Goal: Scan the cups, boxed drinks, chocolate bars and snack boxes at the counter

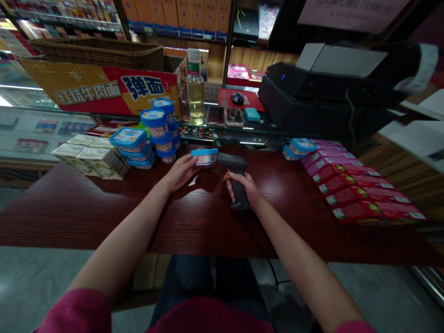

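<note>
My left hand (182, 173) grips a small tub with a blue lid (205, 157), tipped so that its printed side shows, just above the dark wooden counter. In my right hand (245, 187) is a black barcode scanner (233, 163), held by its handle, its head pointing left at the tub. A finger rests by the orange trigger. The scanner and tub are close together. Stacks of round blue-lidded tubs (154, 122) stand left of my left hand, beside stacked rectangular blue-lidded tubs (128, 138).
White-and-green cartons (100, 157) sit at the counter's left. At the right lie two blue-lidded tubs (301, 146) and rows of red and purple boxes (364, 189). Behind stand a noodle carton (104, 90), a bottle of yellow liquid (195, 92) and a black printer (319, 88). The scanner's cable (272, 268) hangs over the front edge.
</note>
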`<state>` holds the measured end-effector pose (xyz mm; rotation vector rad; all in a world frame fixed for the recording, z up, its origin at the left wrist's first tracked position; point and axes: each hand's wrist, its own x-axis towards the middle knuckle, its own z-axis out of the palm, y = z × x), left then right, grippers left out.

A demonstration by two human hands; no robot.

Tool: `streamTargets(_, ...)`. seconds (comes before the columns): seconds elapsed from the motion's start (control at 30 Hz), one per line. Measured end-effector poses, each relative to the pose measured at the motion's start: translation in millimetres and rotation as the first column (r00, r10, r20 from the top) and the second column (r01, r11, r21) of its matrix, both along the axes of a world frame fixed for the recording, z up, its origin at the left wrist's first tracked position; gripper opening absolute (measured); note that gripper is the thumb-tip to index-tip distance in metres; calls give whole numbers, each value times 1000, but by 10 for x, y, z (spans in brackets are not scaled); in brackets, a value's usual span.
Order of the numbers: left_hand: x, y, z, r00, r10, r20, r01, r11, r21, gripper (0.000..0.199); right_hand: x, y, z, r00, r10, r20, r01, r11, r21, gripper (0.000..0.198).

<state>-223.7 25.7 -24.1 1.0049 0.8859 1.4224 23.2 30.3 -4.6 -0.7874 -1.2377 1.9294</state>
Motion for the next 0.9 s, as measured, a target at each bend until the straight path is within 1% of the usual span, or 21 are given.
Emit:
streamTargets(0.1, 2, -4, 3, 998, 62, -26, -63, 998, -30, 34, 1, 9, 3, 1000, 2, 6, -2, 1000, -7, 32)
streamTargets(0.17, 7, -14, 16, 997, 74, -36, -76, 996, -38, 37, 0, 16, 1, 1000, 4, 2, -4, 1000, -8, 33)
streamTargets(0.27, 15, -57, 63, 999, 22, -33, -22, 1000, -3, 52, 9, 23, -7, 1000, 1, -9, -1, 1000, -16, 35)
streamTargets(0.37, 15, -166, 150, 996, 30, -85, -24, 997, 71, 70, 25, 5, -13, 1000, 2, -25, -3, 1000, -26, 36)
streamTargets(0.43, -2, -290, 225, 985, 79, -155, -60, 991, 121, 74, 19, -29, -14, 999, 6, -42, -7, 999, -36, 37)
streamTargets(0.47, -21, -368, 263, 973, 114, -199, -86, 986, 145, 72, 5, -51, -15, 999, 12, -47, -14, 999, -46, 37)
streamTargets(0.53, -82, -551, 334, 930, 221, -293, -163, 964, 211, 64, -51, -96, -16, 998, 18, -66, -21, 998, -57, 38)
streamTargets(0.57, -125, -652, 368, 895, 290, -339, -208, 944, 257, 60, -94, -118, -18, 997, 25, -75, -30, 997, -66, 39)
streamTargets(0.63, -235, -858, 438, 795, 437, -421, -295, 884, 361, 55, -206, -162, -22, 995, 51, -88, -59, 994, -89, 42)
streamTargets(0.67, -301, -954, 478, 728, 513, -455, -337, 846, 414, 54, -272, -184, -26, 994, 67, -91, -76, 992, -100, 43)
streamTargets(0.73, -455, -1100, 567, 581, 661, -475, -430, 745, 511, 52, -417, -234, -35, 991, 98, -96, -109, 987, -115, 43)
streamTargets(0.77, -544, -1140, 617, 506, 734, -453, -485, 676, 555, 51, -490, -261, -41, 989, 108, -99, -120, 986, -119, 43)
streamTargets(0.83, -738, -1143, 716, 362, 858, -365, -591, 514, 622, 49, -628, -315, -56, 987, 114, -109, -127, 985, -114, 43)
streamTargets(0.87, -839, -1108, 760, 297, 900, -318, -631, 435, 642, 49, -687, -339, -65, 987, 116, -112, -128, 986, -107, 42)
streamTargets(0.9, -936, -1056, 798, 237, 930, -282, -660, 367, 656, 49, -735, -359, -74, 987, 117, -112, -129, 987, -100, 42)
